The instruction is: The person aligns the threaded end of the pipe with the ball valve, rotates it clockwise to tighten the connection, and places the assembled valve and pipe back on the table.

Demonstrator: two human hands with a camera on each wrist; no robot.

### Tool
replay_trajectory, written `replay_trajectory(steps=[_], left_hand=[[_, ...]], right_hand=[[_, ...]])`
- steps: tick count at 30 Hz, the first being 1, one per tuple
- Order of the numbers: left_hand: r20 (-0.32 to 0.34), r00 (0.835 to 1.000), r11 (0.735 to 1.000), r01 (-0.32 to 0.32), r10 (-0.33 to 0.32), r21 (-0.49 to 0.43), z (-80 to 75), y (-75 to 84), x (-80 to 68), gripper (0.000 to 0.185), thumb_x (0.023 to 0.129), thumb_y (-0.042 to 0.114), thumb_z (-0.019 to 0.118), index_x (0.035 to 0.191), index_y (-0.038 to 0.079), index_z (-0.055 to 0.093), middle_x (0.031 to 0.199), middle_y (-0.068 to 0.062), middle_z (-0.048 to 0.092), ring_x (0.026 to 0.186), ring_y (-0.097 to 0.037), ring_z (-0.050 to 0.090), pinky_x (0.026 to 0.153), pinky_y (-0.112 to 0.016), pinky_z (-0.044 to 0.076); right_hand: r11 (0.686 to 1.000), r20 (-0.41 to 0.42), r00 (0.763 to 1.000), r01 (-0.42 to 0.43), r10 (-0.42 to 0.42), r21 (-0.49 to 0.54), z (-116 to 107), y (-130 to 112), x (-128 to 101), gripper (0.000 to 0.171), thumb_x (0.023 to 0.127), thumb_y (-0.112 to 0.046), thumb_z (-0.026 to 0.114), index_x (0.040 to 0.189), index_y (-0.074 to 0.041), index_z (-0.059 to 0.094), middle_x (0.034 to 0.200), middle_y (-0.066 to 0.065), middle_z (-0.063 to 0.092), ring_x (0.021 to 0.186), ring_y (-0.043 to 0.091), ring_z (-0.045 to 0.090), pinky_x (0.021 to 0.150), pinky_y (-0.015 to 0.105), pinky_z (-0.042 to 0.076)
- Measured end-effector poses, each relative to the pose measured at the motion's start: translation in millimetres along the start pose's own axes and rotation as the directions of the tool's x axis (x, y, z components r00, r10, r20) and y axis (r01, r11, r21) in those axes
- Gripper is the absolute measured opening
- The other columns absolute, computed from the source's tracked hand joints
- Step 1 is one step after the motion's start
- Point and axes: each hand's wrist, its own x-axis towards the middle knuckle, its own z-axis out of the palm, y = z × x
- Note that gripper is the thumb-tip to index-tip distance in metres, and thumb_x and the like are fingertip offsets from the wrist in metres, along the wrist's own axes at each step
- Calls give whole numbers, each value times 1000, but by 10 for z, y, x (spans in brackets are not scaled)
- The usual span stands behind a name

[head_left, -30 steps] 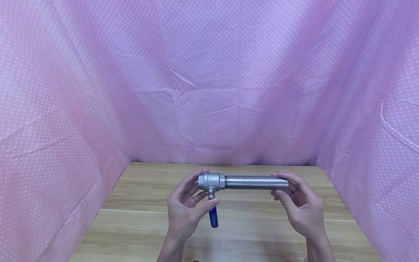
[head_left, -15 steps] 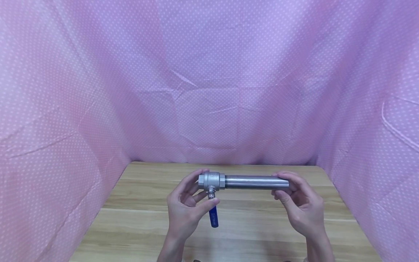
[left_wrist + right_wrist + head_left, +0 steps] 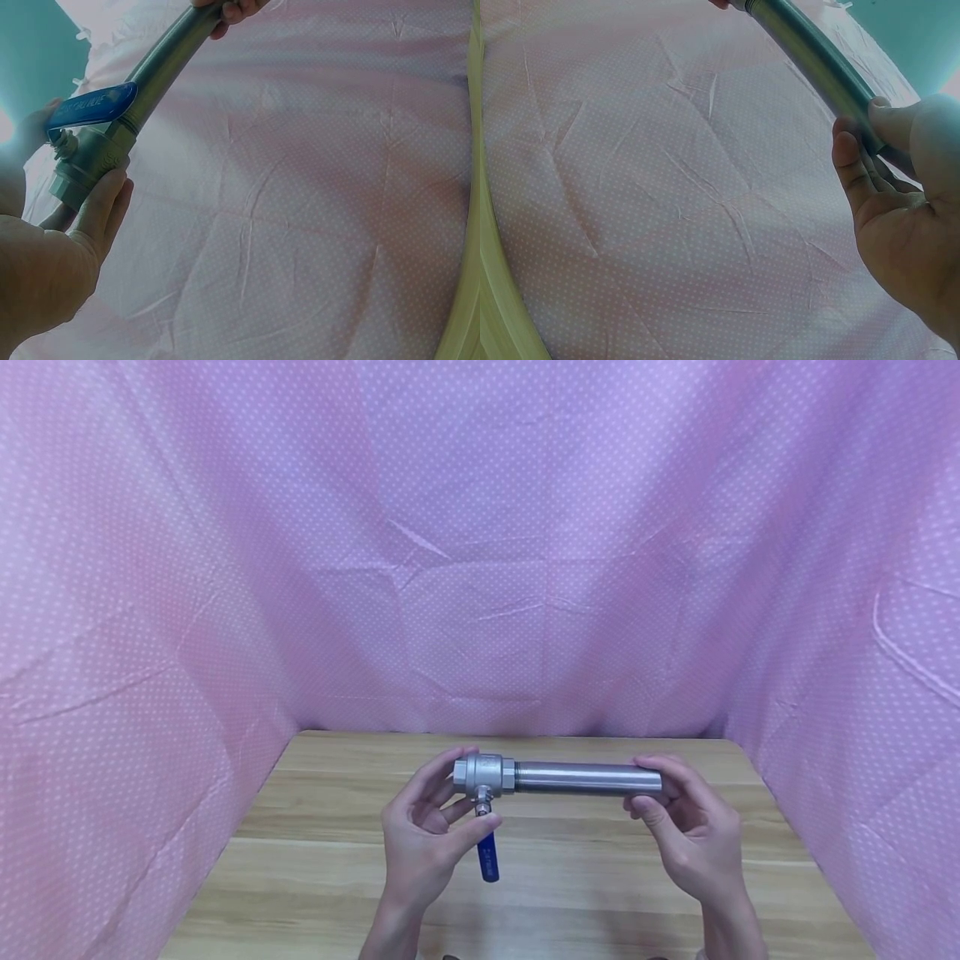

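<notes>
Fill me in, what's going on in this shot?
A person holds a metal pipe assembly level above a wooden table, inside a pink dotted cloth backdrop. The left hand grips the ball valve at the left end, its blue lever handle hanging down toward the person. The right hand grips the far end of the steel pipe, which joins the valve. Whether the joint is fully threaded home cannot be told.
</notes>
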Motion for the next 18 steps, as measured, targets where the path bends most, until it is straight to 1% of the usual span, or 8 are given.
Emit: replay_trajectory(steps=[2, 6, 7, 9, 13, 14, 16, 18], left_hand=[[0, 1000, 1000, 1, -1, -1, -4, 1, 1, 77, 78, -25, 85, 149, -17, 56, 149, -9, 75, 129, -20, 79, 103, -43, 73], [-2, 1000, 1000, -1, 1, -4, -8, 0, 1, 77, 78, -25, 85, 149, -17, 56, 149, -24, 72, 129, -20, 79, 103, -43, 73], [-2, 1000, 1000, -1, 1, -4, -8, 0, 1, 77, 78, -25, 85, 149, -17, 56, 148, -26, 72, 129, -20, 79, 103, -43, 73], [-2, 1000, 1000, 1, -1, -5, -7, 1, 1, 77, 78, -25, 85, 149, -17, 57, 148, -24, 72, 129, -20, 79, 103, -43, 73], [-4, 1000, 1000, 10, -10, -4, -6, 5, -1, 77, 78, -24, 85, 150, -15, 58, 149, -11, 75, 129, -20, 79, 104, -43, 73], [-5, 1000, 1000, 12, -12, -4, -6, 6, -2, 77, 78, -24, 85, 150, -14, 58, 149, -10, 75, 129, -20, 79, 104, -43, 73], [-6, 1000, 1000, 12, -12, -4, -6, 6, -4, 77, 78, -24, 85, 150, -14, 58, 149, -13, 75, 129, -20, 79, 104, -43, 73], [-5, 1000, 1000, 11, -11, -4, -5, 5, -4, 77, 78, -24, 85, 150, -14, 58, 149, -18, 74, 129, -20, 79, 104, -43, 73]], right_hand=[[1000, -5, 1000, -5, 5, -12, -2, -6, -5, 42, 90, 35, 64, 131, 36, 53, 137, 18, 76, 96, 14, 81, 81, 19, 71], [999, -12, 1000, -16, 15, -41, -8, -19, -6, 40, 92, 33, 65, 130, 36, 54, 136, 16, 78, 95, 13, 81, 81, 17, 70], [999, -13, 1000, -15, 15, -44, -9, -16, -8, 40, 92, 33, 65, 130, 36, 54, 136, 15, 78, 95, 12, 81, 81, 17, 70], [998, -15, 1000, -19, 18, -53, -12, -13, -10, 40, 92, 32, 66, 130, 35, 55, 135, 15, 78, 94, 12, 81, 80, 17, 70], [998, -21, 1000, -20, 19, -52, -8, -4, -8, 41, 91, 33, 66, 130, 35, 55, 133, 14, 80, 93, 12, 81, 80, 17, 70], [998, -22, 1000, -22, 21, -54, -8, -6, -5, 41, 91, 33, 66, 130, 35, 55, 132, 14, 80, 93, 12, 82, 79, 17, 70], [998, -25, 999, -23, 22, -55, -5, -7, 0, 41, 91, 33, 66, 130, 35, 55, 131, 13, 81, 93, 11, 82, 79, 17, 70], [999, -24, 1000, -21, 20, -48, -3, -8, 6, 40, 91, 33, 66, 130, 35, 55, 131, 14, 81, 93, 12, 82, 78, 17, 70]])
